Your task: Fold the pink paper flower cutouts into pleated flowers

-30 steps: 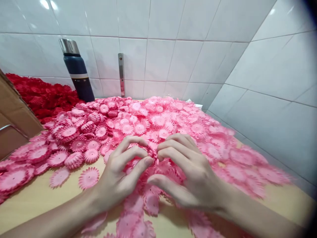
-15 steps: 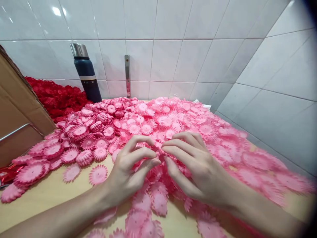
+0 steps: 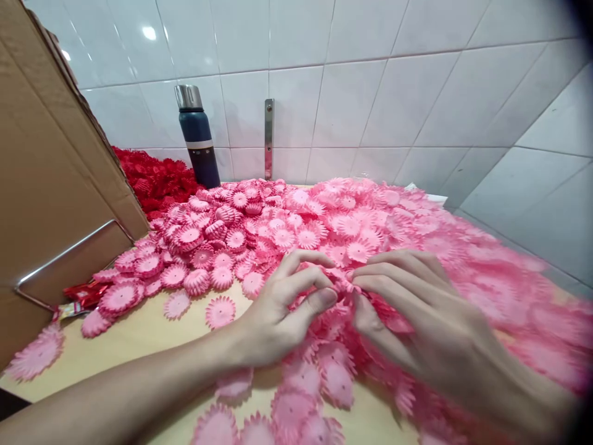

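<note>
My left hand (image 3: 290, 306) and my right hand (image 3: 407, 309) meet above a heap of pink fabric flower petals (image 3: 282, 238). Thumb and fingers of each hand are pinched together. Between the fingertips shows a small pink flower petal piece (image 3: 343, 283), mostly covered by the fingers and hard to tell apart from the heap behind it. More scalloped petal rounds with a small centre hole lie below the hands, such as one loose petal round (image 3: 291, 409). A single petal round (image 3: 220, 312) rests on the table left of my left wrist.
A dark blue bottle (image 3: 200, 145) stands behind the heap, beside a pile of red petals (image 3: 157, 179). A cardboard box (image 3: 60, 161) with a bent metal rod (image 3: 69, 253) borders the left. Red wrappers (image 3: 86, 295) lie near it. White tiled wall (image 3: 296, 93) closes the back.
The view has turned left, so the bottle, heap and hands sit further right and more of the box shows. Both hands keep their pinch close together, with little visible movement of the fingers.
</note>
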Action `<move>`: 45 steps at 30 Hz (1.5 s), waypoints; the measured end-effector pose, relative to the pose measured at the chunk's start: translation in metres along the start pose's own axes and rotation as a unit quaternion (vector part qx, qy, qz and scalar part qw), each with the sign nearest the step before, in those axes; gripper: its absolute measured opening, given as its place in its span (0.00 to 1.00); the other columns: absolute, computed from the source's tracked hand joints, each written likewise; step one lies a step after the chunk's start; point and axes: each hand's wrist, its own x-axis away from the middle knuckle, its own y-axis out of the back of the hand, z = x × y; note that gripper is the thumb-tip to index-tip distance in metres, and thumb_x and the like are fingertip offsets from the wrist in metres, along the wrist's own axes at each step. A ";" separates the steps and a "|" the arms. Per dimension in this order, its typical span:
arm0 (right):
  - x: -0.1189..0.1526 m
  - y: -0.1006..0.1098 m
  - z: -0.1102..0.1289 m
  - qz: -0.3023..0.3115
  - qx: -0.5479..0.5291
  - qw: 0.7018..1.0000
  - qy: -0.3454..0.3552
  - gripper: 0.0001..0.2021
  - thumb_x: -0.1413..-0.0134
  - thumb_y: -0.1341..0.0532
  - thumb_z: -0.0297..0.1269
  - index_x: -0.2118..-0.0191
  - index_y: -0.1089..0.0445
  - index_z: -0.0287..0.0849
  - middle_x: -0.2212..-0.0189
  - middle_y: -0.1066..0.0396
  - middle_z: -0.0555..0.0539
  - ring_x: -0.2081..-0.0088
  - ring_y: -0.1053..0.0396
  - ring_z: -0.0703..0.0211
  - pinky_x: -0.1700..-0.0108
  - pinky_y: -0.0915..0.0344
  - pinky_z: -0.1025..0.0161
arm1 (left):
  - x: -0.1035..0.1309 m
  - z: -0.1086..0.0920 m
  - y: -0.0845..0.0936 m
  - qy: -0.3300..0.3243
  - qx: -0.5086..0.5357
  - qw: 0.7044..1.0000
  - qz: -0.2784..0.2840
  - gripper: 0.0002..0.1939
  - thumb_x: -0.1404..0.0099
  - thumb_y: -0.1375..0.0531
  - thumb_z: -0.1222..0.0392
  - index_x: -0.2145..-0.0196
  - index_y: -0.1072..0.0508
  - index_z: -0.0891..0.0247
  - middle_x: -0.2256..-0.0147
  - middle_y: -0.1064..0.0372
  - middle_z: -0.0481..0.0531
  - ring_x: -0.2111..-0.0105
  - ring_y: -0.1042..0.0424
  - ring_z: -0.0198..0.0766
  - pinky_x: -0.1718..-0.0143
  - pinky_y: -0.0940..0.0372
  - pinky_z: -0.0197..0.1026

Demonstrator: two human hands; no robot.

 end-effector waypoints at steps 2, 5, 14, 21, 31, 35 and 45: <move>-0.001 0.000 -0.002 -0.008 0.026 1.000 0.006 0.04 0.48 0.40 0.22 0.67 0.34 0.35 0.72 0.28 0.42 0.65 0.34 0.51 0.62 0.39 0.51 | -0.001 0.001 0.001 0.026 0.031 0.999 -0.002 0.09 0.31 0.48 0.61 0.69 0.34 0.62 0.52 0.39 0.53 0.48 0.37 0.36 0.44 0.44 0.42; -0.002 0.001 -0.003 -0.016 0.054 0.998 0.008 0.04 0.48 0.41 0.23 0.69 0.35 0.38 0.74 0.28 0.42 0.66 0.34 0.49 0.63 0.39 0.49 | -0.003 0.003 0.003 0.044 0.061 0.997 0.006 0.08 0.31 0.47 0.60 0.69 0.33 0.62 0.52 0.40 0.53 0.49 0.37 0.36 0.44 0.43 0.42; -0.001 0.003 -0.010 0.000 0.114 0.993 0.014 0.05 0.47 0.40 0.27 0.68 0.36 0.42 0.75 0.29 0.45 0.66 0.34 0.46 0.62 0.43 0.48 | -0.006 0.003 0.004 0.050 0.078 0.996 0.009 0.07 0.32 0.47 0.62 0.69 0.33 0.62 0.54 0.39 0.53 0.52 0.36 0.36 0.45 0.41 0.40; -0.006 0.003 -0.004 0.002 0.052 0.999 -0.002 0.05 0.47 0.43 0.25 0.67 0.38 0.43 0.74 0.29 0.44 0.66 0.35 0.46 0.62 0.42 0.47 | -0.004 0.005 0.002 0.009 0.014 1.000 -0.013 0.10 0.31 0.49 0.60 0.70 0.34 0.62 0.60 0.37 0.53 0.58 0.34 0.37 0.51 0.37 0.44; -0.007 0.002 0.010 0.027 -0.027 0.999 0.003 0.06 0.45 0.42 0.22 0.70 0.37 0.38 0.71 0.28 0.43 0.66 0.35 0.54 0.62 0.41 0.52 | -0.002 0.008 -0.001 -0.022 -0.026 0.999 -0.030 0.09 0.37 0.41 0.59 0.73 0.35 0.63 0.59 0.34 0.55 0.56 0.33 0.40 0.52 0.38 0.45; -0.008 0.002 0.005 0.011 0.023 1.000 0.009 0.06 0.48 0.41 0.22 0.71 0.37 0.38 0.75 0.29 0.45 0.69 0.36 0.54 0.65 0.42 0.52 | -0.001 0.007 -0.001 -0.019 -0.034 0.999 -0.025 0.11 0.33 0.45 0.61 0.74 0.34 0.64 0.58 0.37 0.55 0.55 0.34 0.40 0.51 0.38 0.44; -0.016 0.006 -0.002 -0.003 0.086 0.995 -0.044 0.10 0.48 0.42 0.25 0.76 0.40 0.42 0.81 0.34 0.50 0.74 0.41 0.58 0.67 0.49 0.55 | -0.005 0.004 -0.003 -0.006 -0.024 0.997 -0.068 0.13 0.32 0.47 0.61 0.74 0.34 0.63 0.62 0.40 0.53 0.59 0.35 0.37 0.53 0.38 0.42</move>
